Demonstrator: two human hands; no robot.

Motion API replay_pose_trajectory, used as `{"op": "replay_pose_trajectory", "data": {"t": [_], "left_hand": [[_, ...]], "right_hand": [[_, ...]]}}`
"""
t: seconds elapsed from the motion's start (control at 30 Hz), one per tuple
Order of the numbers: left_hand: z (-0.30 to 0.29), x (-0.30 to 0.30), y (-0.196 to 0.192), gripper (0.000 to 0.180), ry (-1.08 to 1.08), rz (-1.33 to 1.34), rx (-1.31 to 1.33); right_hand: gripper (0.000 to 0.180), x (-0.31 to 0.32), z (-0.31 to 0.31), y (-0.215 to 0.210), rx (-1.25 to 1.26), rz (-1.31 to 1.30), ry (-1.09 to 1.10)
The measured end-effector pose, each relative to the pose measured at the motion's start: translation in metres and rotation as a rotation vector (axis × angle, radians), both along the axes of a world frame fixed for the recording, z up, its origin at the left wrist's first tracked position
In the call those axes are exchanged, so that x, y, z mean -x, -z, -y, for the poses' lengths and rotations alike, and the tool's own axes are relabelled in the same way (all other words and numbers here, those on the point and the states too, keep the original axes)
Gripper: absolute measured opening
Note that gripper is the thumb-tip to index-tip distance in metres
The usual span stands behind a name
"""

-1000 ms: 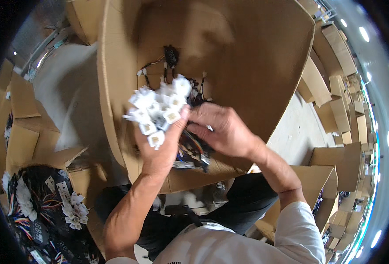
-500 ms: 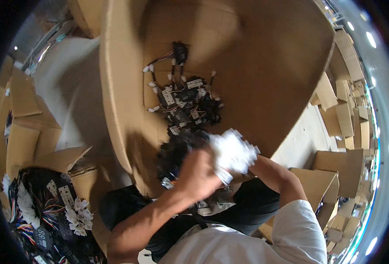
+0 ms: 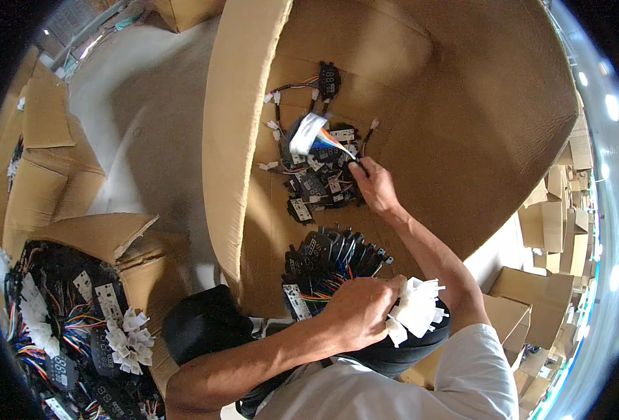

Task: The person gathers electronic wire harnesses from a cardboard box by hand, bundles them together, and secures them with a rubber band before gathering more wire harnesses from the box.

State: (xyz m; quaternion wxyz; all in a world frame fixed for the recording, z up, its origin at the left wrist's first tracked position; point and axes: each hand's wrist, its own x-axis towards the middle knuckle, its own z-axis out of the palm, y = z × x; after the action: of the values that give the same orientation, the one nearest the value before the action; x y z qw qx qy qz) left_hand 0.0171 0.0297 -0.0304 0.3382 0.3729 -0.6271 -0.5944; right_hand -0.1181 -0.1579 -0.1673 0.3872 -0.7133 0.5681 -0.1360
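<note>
My left hand (image 3: 362,311) is closed around a bundle of coloured wires. White plug connectors (image 3: 418,308) stick out on one side of the fist, and black display boards (image 3: 327,255) fan out on the other. Farther in, my right hand (image 3: 377,185) pinches the dark end of a wire harness (image 3: 336,145). Its rainbow wires run to a blurred white part (image 3: 308,134). That harness hangs over a loose pile of black display boards (image 3: 316,183) with white plugs, on the floor of a big cardboard box (image 3: 456,140).
The big box's left wall (image 3: 234,154) rises beside my arms. At lower left, an open carton (image 3: 106,234) is full of wired boards (image 3: 64,367) and white plugs. More cartons (image 3: 544,294) stand along the right; others (image 3: 43,168) are at far left.
My right hand has come out from behind the left one and reached up over the pile with a harness. My left hand has moved slightly right and down with its bundle. The view has shifted.
</note>
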Motion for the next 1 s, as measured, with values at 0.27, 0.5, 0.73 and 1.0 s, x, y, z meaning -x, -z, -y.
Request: {"op": "replay_pose_trajectory", "data": {"t": [0.27, 0.5, 0.73, 1.0], "left_hand": [[-0.001, -0.003, 0.002, 0.037, 0.058, 0.088, -0.034], [0.005, 0.022, -0.011, 0.030, -0.010, -0.133, 0.011], [-0.001, 0.020, 0.006, 0.035, -0.291, 0.059, 0.068], [0.008, 0.024, 0.002, 0.016, -0.591, -0.327, 0.146]], "right_hand": [[0.072, -0.001, -0.023, 0.186, -0.558, -0.359, 0.460], [0.051, 0.134, 0.012, 0.208, -0.286, -0.455, 0.197], [0.031, 0.084, -0.003, -0.045, -0.425, -0.029, 0.235], [0.021, 0.077, -0.086, -0.209, 0.087, -0.160, -0.572]]}}
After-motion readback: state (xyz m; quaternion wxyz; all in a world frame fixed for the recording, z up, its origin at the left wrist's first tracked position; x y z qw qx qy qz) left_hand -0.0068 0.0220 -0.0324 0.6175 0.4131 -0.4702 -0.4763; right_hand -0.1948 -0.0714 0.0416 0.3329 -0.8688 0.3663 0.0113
